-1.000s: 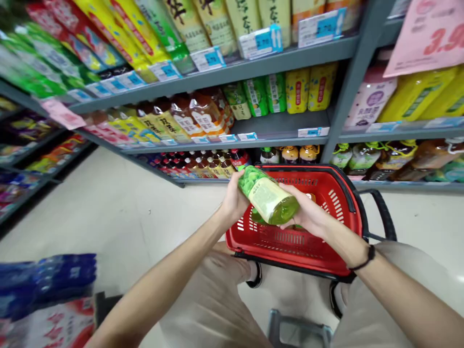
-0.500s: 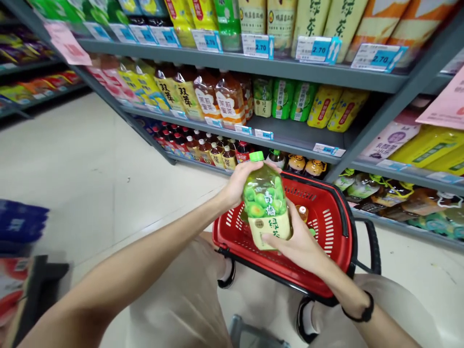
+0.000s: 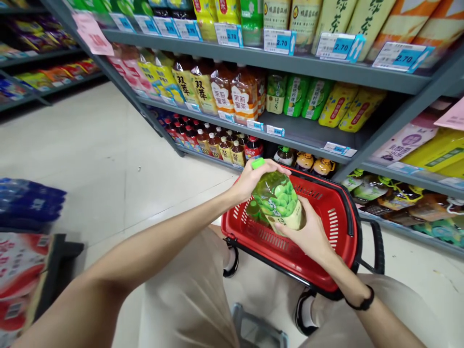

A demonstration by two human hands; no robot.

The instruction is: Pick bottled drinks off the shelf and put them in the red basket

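Both hands hold a large green tea bottle (image 3: 281,197) with a bright green cap and a label of green plums. It is tilted over the red shopping basket (image 3: 319,270). My left hand (image 3: 253,180) is closed round the shoulder of the bottle near its cap. Lower down, my right hand (image 3: 306,229) grips the base, its thumb across the front. Inside the basket, partly hidden under the held bottle, lies another green bottle (image 3: 253,210).
Drink shelves (image 3: 308,128) with price tags run along the front, several tea bottles (image 3: 221,92) on them. A grey stool frame (image 3: 259,328) is below me. Boxes (image 3: 21,275) and a blue pack (image 3: 29,203) stand at left. The basket's black handle (image 3: 379,246) sticks out right.
The bottle has tipped, its label now turned more upward and its base toward the right. Both hands stay on it. The whole view has shifted slightly, so shelves and basket appear further right.
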